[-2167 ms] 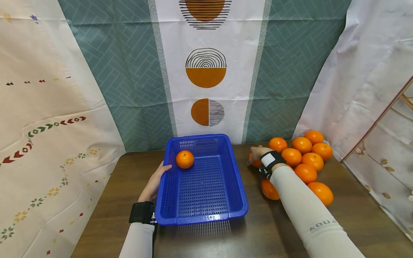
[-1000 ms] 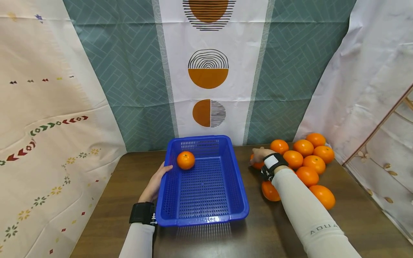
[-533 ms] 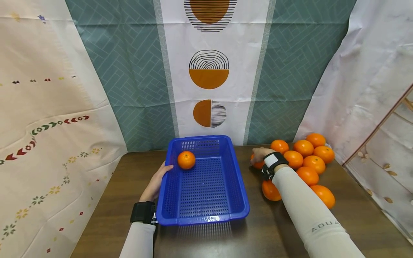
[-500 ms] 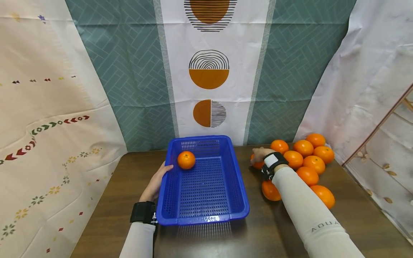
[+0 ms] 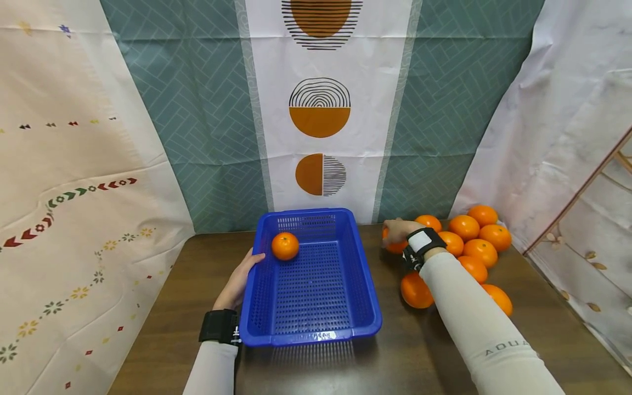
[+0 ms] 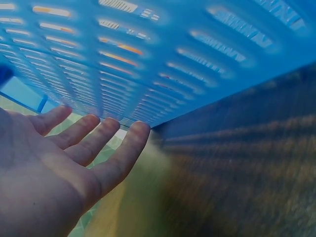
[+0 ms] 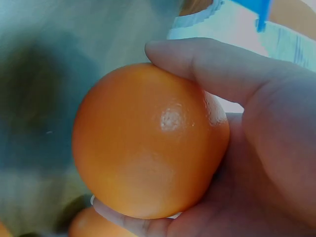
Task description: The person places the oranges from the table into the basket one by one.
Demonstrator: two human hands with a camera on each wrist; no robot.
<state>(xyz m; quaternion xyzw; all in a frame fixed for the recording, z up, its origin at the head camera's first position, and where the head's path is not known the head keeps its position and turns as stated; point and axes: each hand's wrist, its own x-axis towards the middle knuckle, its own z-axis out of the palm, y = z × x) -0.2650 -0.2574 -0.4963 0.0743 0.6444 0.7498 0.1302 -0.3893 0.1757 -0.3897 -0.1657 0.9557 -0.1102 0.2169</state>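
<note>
Right grip (image 5: 399, 230) and orange (image 7: 148, 140) — slightly higher

The head view looks forward and down; close wrist views share its basket (image 5: 311, 282) (left) and orange (image 7: 150, 140) (right).

Patterned cloths (image 5: 207, 137) walling a brown table (image 5: 197, 274) suggest a makeshift studio.
</note>
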